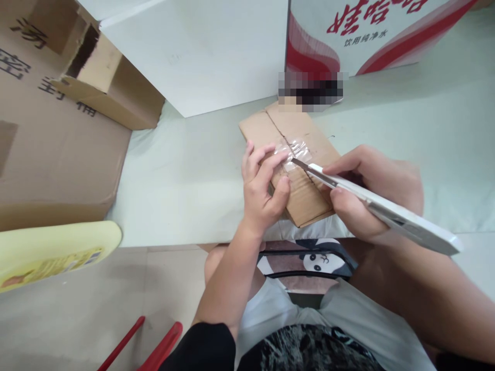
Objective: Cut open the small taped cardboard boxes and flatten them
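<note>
A small brown cardboard box (309, 198) lies at an angle near the front edge of the pale table. Clear tape (299, 149) crosses the dark seam on its top. My left hand (265, 185) rests on the box's left side, fingers spread over the cardboard and the tape's edge. In my right hand (377, 188) is a white utility knife (394, 214), its blade extended. The blade's tip is over the tape by the seam, close to my left fingertips; whether it touches the tape I cannot tell.
Behind the box stand a white box (216, 56) and a red-and-white water carton (371, 46). A pixelated dark object lies beside them. Large cardboard boxes (62, 149) fill the left, with a yellow bottle (58, 252) in front. Red legs (162, 345) show below.
</note>
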The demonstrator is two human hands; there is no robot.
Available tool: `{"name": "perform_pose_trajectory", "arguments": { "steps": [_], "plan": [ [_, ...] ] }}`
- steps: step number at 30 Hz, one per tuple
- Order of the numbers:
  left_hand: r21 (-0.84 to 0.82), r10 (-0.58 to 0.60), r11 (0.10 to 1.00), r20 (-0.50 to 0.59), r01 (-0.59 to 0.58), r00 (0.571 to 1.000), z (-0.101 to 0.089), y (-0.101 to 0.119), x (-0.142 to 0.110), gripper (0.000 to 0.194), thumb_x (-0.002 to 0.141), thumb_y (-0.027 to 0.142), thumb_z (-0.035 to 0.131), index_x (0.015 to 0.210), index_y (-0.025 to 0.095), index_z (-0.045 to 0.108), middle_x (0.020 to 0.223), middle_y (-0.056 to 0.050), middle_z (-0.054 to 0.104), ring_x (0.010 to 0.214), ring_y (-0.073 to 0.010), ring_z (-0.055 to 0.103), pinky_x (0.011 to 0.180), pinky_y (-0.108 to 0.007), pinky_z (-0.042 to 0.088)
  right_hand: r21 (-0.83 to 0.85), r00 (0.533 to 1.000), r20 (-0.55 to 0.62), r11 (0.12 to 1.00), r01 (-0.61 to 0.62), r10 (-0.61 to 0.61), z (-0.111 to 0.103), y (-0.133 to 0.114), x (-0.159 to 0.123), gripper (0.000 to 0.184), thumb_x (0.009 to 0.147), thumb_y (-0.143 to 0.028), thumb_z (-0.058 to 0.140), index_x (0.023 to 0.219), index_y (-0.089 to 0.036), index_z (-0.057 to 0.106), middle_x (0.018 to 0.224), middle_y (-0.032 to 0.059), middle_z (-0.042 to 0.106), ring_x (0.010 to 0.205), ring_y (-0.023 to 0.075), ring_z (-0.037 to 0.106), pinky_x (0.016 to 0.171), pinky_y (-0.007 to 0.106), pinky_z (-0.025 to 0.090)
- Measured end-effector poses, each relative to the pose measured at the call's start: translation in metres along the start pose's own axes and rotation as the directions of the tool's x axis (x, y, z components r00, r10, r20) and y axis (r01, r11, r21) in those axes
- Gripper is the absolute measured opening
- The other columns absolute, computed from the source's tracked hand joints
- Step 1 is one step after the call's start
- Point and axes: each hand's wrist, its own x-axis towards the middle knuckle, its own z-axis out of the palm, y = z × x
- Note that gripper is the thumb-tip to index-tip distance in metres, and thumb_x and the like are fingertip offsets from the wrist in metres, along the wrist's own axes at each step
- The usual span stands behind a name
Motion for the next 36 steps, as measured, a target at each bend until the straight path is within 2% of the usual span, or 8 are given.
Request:
{"name": "perform_pose_trajectory", "arguments": {
  "steps": [7, 12, 17, 27, 32, 36],
  "plan": [
    [0.008, 0.001, 1.000, 0.001, -0.001, 1.000, -0.0003, 0.0000, 0.0002, 0.036, 0.108, 0.049, 0.042, 0.129, 0.027, 0.062, 0.132, -0.008, 0.064, 0.133, -0.0255, 0.062, 0.132, -0.057, 0.033, -0.007, 1.000, 0.017, 1.000, 0.015, -0.015, -0.0023, -0.0039, 0.0052, 0.006, 0.076, -0.027, 0.056, 0.080, -0.025, 0.059, 0.050, -0.0069, 0.053, 0.039, 0.0096, 0.040, 0.042, 0.027, 0.030],
    [0.014, -0.015, 1.000, 0.010, 0.015, 1.000, 0.0001, -0.0007, -0.0004, 0.038, 0.108, 0.051, 0.042, 0.129, 0.027, 0.062, 0.133, -0.008, 0.064, 0.134, -0.0271, 0.061, 0.133, -0.060, 0.030, -0.010, 0.999, 0.012, 0.999, 0.046, -0.046, -0.0023, -0.0030, 0.0059, 0.005, 0.077, -0.028, 0.056, 0.079, -0.025, 0.059, 0.050, -0.0070, 0.054, 0.038, 0.0088, 0.040, 0.040, 0.026, 0.029],
    [-0.015, -0.022, 1.000, 0.025, 0.022, 0.999, -0.0006, -0.0014, -0.0009, 0.037, 0.107, 0.049, 0.043, 0.131, 0.029, 0.062, 0.134, -0.006, 0.064, 0.136, -0.0262, 0.060, 0.136, -0.056, 0.026, 0.007, 1.000, 0.009, 1.000, 0.030, -0.030, -0.0020, -0.0031, 0.0054, 0.006, 0.078, -0.029, 0.056, 0.080, -0.025, 0.060, 0.052, -0.0067, 0.056, 0.039, 0.0086, 0.041, 0.041, 0.026, 0.030],
    [-0.001, -0.017, 1.000, 0.023, 0.017, 1.000, -0.0010, -0.0003, -0.0004, 0.038, 0.108, 0.050, 0.042, 0.131, 0.027, 0.062, 0.134, -0.007, 0.063, 0.136, -0.0261, 0.060, 0.135, -0.057, 0.028, -0.009, 1.000, 0.013, 1.000, 0.004, -0.004, -0.0016, -0.0028, 0.0032, 0.005, 0.077, -0.027, 0.056, 0.081, -0.028, 0.058, 0.053, -0.0053, 0.057, 0.042, 0.0115, 0.045, 0.044, 0.030, 0.034],
    [0.026, 0.005, 1.000, 0.005, -0.005, 1.000, -0.0016, 0.0005, 0.0012, 0.037, 0.108, 0.050, 0.042, 0.128, 0.026, 0.063, 0.131, -0.008, 0.065, 0.132, -0.0254, 0.063, 0.131, -0.058, 0.036, 0.000, 0.999, 0.011, 1.000, 0.031, -0.031, -0.0019, -0.0032, 0.0042, 0.004, 0.078, -0.028, 0.058, 0.082, -0.027, 0.058, 0.053, -0.0057, 0.056, 0.040, 0.0115, 0.044, 0.042, 0.030, 0.033],
    [0.040, -0.002, 0.999, 0.014, 0.002, 1.000, -0.0012, -0.0003, 0.0005, 0.039, 0.108, 0.051, 0.040, 0.129, 0.027, 0.062, 0.132, -0.008, 0.065, 0.133, -0.0262, 0.062, 0.132, -0.059, 0.034, -0.029, 0.999, 0.011, 0.999, 0.037, -0.037, -0.0019, -0.0032, 0.0028, 0.006, 0.078, -0.025, 0.056, 0.084, -0.027, 0.056, 0.053, -0.0061, 0.055, 0.040, 0.0112, 0.042, 0.043, 0.029, 0.032]
  ]
}}
